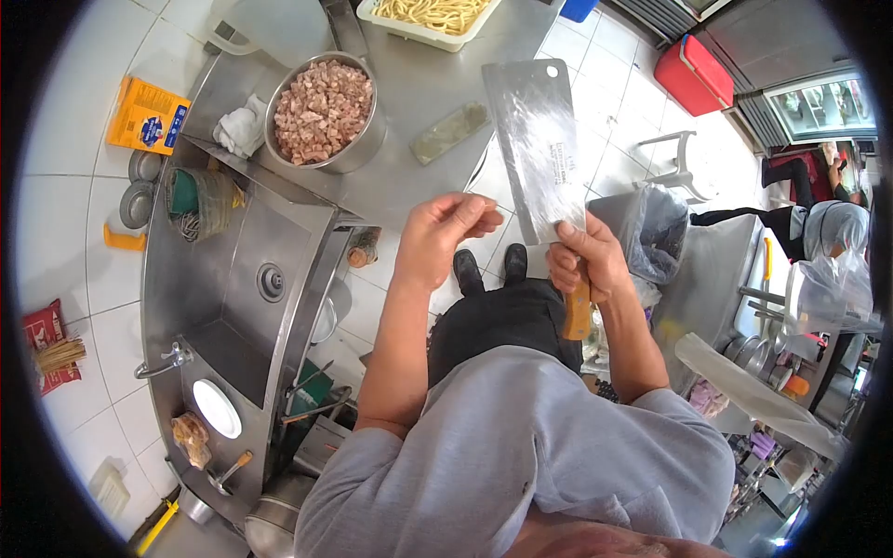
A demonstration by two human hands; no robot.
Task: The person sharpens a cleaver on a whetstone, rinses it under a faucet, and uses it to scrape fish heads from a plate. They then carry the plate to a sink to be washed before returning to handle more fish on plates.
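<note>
My right hand (591, 258) is wrapped round the wooden handle of a cleaver (538, 139), whose broad, shiny blade points up and away from me. Close to the left of the blade, my left hand (446, 237) has its fingers curled in and the thumb pressed on them; whatever it may hold is hidden. A greenish-grey oblong block, like a whetstone (449, 133), lies on the steel counter (400, 181) beyond my left hand. Left of the block stands a metal pot (363, 147) full of chopped raw meat (322, 112).
A white tray (423, 35) of noodles sits at the back. To my left is a steel sink (237, 279) with a white plate (217, 409) on its edge. A lined bin (642, 232), a plastic stool (684, 167) and a red box (693, 76) stand right.
</note>
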